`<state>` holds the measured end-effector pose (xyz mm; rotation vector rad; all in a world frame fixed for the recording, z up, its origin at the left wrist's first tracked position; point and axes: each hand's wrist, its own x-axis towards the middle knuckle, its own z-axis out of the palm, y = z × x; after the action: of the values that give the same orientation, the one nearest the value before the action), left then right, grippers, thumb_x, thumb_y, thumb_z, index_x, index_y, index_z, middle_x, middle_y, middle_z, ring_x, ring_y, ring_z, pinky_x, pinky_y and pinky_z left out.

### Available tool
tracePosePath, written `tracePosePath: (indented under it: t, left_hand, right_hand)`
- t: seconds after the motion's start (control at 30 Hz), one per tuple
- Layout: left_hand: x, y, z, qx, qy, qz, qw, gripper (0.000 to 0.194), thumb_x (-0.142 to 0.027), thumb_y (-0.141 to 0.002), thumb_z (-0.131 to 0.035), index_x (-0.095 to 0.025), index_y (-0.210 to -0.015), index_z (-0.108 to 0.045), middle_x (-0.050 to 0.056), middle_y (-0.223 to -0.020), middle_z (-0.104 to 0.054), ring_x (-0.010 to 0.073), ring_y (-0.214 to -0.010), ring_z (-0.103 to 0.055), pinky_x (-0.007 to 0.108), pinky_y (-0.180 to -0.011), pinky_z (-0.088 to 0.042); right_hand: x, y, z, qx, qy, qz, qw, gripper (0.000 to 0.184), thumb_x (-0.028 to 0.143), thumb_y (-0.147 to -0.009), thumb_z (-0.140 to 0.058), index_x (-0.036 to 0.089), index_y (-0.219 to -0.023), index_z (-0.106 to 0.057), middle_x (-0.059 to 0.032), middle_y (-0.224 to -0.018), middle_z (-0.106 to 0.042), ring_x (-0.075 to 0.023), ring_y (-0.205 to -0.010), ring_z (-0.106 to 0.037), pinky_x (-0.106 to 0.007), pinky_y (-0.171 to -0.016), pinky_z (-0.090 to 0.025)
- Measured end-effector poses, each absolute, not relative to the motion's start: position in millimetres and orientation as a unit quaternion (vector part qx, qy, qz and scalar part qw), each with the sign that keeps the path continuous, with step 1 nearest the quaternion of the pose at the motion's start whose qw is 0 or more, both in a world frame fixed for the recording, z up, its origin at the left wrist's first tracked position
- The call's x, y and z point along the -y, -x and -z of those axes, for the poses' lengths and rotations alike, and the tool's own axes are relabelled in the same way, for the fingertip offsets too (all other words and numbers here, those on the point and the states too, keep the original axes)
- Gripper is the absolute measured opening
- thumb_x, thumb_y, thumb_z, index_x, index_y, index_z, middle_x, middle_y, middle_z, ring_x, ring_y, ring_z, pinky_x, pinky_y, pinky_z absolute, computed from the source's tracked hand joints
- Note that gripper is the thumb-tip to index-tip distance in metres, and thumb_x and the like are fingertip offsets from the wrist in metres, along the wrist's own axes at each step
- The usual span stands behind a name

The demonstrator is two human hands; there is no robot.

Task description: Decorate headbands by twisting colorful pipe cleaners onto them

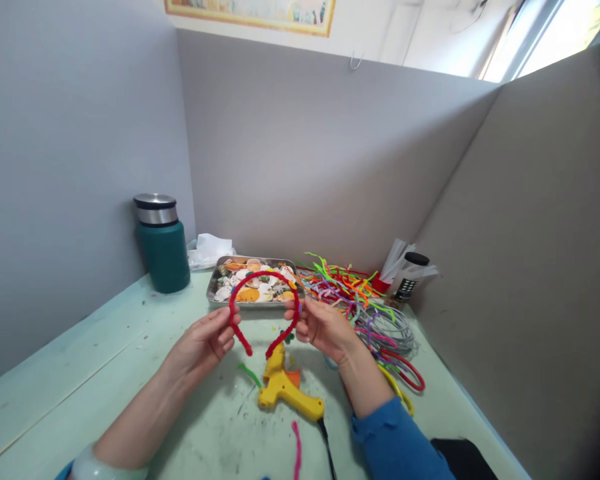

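Nearest: pink fuzzy stem (297, 448) on pale green table (200, 427), near black cord of yellow glue gun (296, 397). Above table, between hands: red fuzzy hoop (265, 273), open ends pointing downward. Left hand (203, 343) pinching hoop's left side; right hand (329, 331) pinching right side. Behind hoop: metal tray (254, 306) holding shells (249, 295). Right of tray: tangled colored stems (340, 285). Left: teal flask (164, 259). Farther: grey partition (305, 153), framed picture (257, 13) higher up.
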<state>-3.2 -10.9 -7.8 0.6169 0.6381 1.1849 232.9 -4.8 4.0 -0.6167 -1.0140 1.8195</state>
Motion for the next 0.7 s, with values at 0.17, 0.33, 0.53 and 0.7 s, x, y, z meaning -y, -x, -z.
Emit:
tracePosePath:
  t: [0.17, 0.33, 0.53, 0.7]
  left_hand:
    - [10.3, 2.7, 4.1, -0.276, -0.242, -0.537, 0.76, 0.018, -0.013, -0.085, -0.049, -0.005, -0.092, -0.063, 0.007, -0.072, -0.063, 0.0012, -0.039, -0.04, 0.014, -0.037, -0.041]
    - [9.4, 3.9, 6.4, -0.253, -0.239, -0.531, 0.772, 0.018, -0.013, -0.084, -0.05, -0.006, -0.095, -0.063, 0.006, -0.073, -0.062, 0.001, -0.04, -0.039, 0.014, -0.038, -0.041]
    - [8.4, 5.9, 11.7, -0.254, -0.275, -0.535, 0.757, 0.013, -0.013, -0.073, -0.064, -0.007, -0.085, -0.065, 0.003, -0.067, -0.061, -0.0013, -0.038, -0.037, 0.01, -0.036, -0.036]
    - [11.1, 4.9, 10.9, -0.262, -0.305, -0.549, 0.733, 0.015, -0.018, -0.069, -0.07, -0.008, -0.079, -0.066, 0.001, -0.062, -0.06, -0.0019, -0.037, -0.036, 0.01, -0.037, -0.035]
  right_hand:
    - [10.6, -230.2, -6.0, 0.422, 0.197, -0.759, 0.456, 0.025, 0.03, -0.082, -0.058, 0.012, -0.098, -0.064, -0.0071, -0.084, -0.066, -0.0054, -0.05, -0.043, -0.019, -0.044, -0.035]
    - [14.1, -228.5, -9.8, 0.443, 0.199, -0.75, 0.449, 0.022, 0.028, -0.079, -0.062, 0.013, -0.096, -0.064, -0.0056, -0.082, -0.064, -0.005, -0.051, -0.043, -0.018, -0.044, -0.034]
    - [11.3, -224.7, -5.7, 0.459, 0.211, -0.713, 0.487, 0.017, 0.028, -0.08, -0.061, 0.013, -0.087, -0.064, -0.0027, -0.072, -0.06, -0.0038, -0.047, -0.038, -0.018, -0.043, -0.032]
    - [9.8, -225.5, -3.1, 0.482, 0.207, -0.692, 0.496, 0.015, 0.027, -0.081, -0.06, 0.013, -0.083, -0.064, -0.0023, -0.068, -0.059, -0.0035, -0.045, -0.035, -0.019, -0.045, -0.035]
